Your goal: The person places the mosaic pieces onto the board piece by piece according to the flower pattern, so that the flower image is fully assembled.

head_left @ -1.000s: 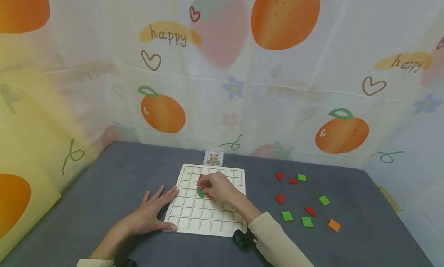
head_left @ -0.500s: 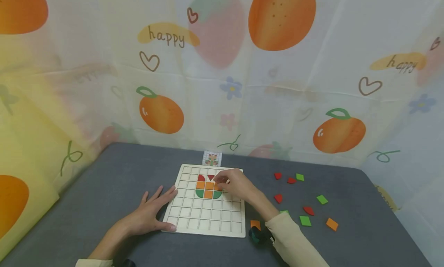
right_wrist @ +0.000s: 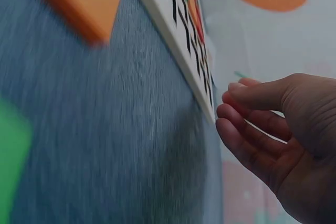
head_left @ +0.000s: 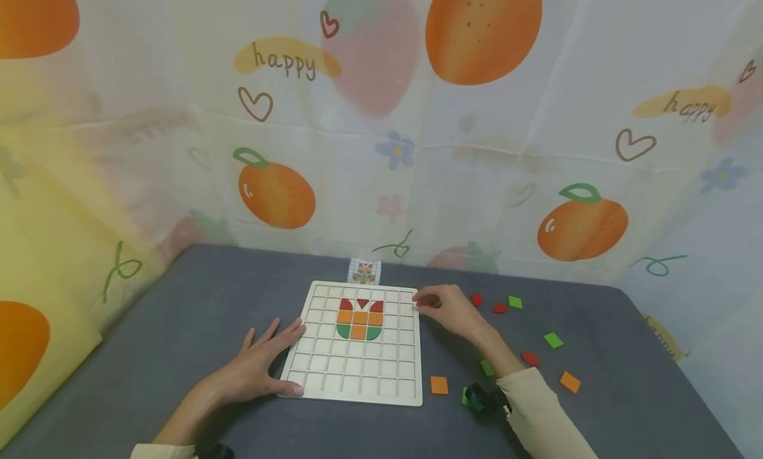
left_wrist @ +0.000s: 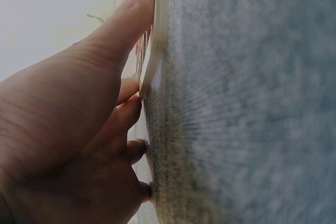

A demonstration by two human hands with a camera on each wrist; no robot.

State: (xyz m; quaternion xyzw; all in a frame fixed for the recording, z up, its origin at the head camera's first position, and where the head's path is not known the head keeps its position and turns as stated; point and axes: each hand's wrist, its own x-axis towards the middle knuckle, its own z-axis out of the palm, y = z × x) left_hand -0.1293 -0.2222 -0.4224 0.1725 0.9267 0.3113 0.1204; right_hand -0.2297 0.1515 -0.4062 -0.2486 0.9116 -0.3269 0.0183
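A white grid board lies on the dark grey tabletop. Set in its squares is a small tulip-like pattern: a red triangle between two red petal-shaped tiles, orange square tiles below, and a rounded green tile at each lower side. My left hand rests on the board's left edge, thumb at the front corner and fingers spread. My right hand hovers at the board's right edge with fingers loosely bent; the right wrist view shows nothing between thumb and fingers.
Loose red, green and orange tiles lie right of the board, some partly behind my right forearm. An orange square sits beside the board's front right corner. A printed pattern card stands behind the board, before a fruit-print cloth.
My right hand has moved right, from over the pattern to the board's right edge, uncovering the tiles, including the right red petal. My left hand has stayed on the board.
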